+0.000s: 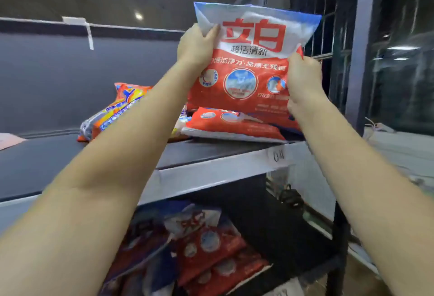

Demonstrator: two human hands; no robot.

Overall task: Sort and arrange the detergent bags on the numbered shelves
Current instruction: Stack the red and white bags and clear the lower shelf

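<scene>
Left hand (196, 46): thumb and fingers pinched on the upper left edge of the red-and-white detergent bag (252, 61). Right hand (303, 77): fingers curled round the bag's right edge, lower down. Bag held upright, print facing the camera, above the right end of the upper shelf (211, 169), its bottom edge just over or touching a flat red bag (232, 124); cannot tell which.

Flat red bag lies at the shelf's right end, near the front edge. Left of it an orange-and-blue bag (112, 112) lies tilted, partly hidden by the left forearm.

White label (278, 154) on the shelf's front edge near the right corner, digits blurred.

Lower shelf (293, 244): heap of red bags (206, 251) toward its left and front, dim and blurred. Dark upright post (359, 44) at the shelf's right side.
</scene>
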